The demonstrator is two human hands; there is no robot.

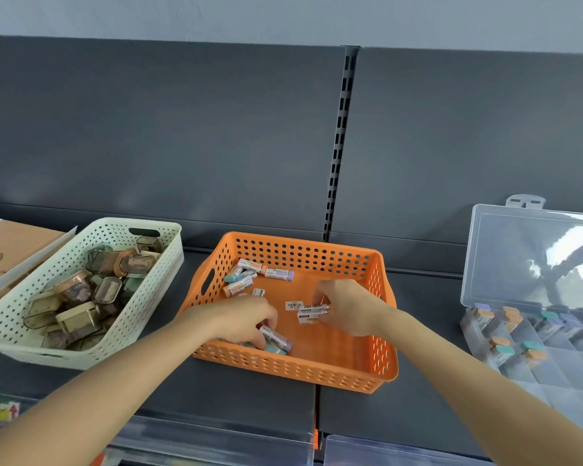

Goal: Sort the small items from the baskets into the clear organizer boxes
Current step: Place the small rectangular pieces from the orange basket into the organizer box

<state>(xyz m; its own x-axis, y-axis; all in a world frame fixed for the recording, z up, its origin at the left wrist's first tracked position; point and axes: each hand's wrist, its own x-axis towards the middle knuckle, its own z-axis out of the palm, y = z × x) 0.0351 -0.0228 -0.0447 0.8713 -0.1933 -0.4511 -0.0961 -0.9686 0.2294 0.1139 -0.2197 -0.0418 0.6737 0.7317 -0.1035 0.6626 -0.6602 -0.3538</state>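
An orange perforated basket point(377, 371) sits in the middle of the dark shelf and holds several small wrapped erasers point(278, 273) with barcode labels. Both hands are inside it. My left hand point(241, 319) is closed on a few erasers point(276, 338) near the front left wall. My right hand point(349, 306) pinches a couple of erasers point(312, 312) at the basket's centre. A clear organizer box point(549, 371) stands at the right with its lid up; several erasers stand in its back compartments.
A pale green perforated basket point(148, 297) full of small brownish and green cases is at the left, with a cardboard box point(11, 243) behind it. Clear shelf-front strips point(216, 438) run along the near edge. A dark back panel rises behind.
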